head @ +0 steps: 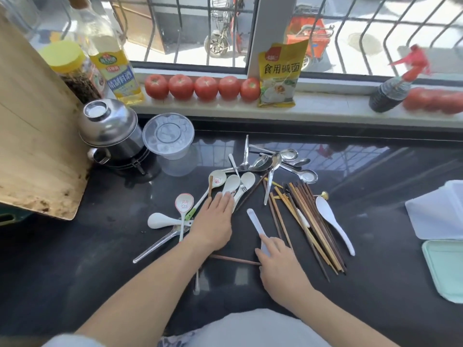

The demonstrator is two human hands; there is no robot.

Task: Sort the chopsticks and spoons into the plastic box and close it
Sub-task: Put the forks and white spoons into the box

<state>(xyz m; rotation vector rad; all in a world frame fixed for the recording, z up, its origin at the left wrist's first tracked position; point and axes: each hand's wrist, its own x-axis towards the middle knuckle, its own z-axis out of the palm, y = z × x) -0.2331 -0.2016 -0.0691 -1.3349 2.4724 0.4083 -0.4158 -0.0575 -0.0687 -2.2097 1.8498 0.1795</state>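
Note:
Several wooden chopsticks (pixel 304 221) lie in a loose bundle on the black counter, right of centre. White ceramic spoons (pixel 234 182) and metal spoons (pixel 288 155) are scattered behind and left of them. My left hand (pixel 213 221) lies flat with straight fingers over the handles of the white spoons. My right hand (pixel 278 259) pinches the near end of a white plastic spoon handle (pixel 255 225). One brown chopstick (pixel 233 259) lies crosswise between my hands. The white plastic box (pixel 437 214) sits at the right edge, its pale green lid (pixel 444 269) flat in front of it.
A wooden board (pixel 32 136) leans at the left beside a steel pot (pixel 110 131) and a clear plastic tub (pixel 168 136). Tomatoes (pixel 205 87), an oil bottle (pixel 112 58), a yellow packet (pixel 280 73) and a spray bottle (pixel 393 91) line the windowsill.

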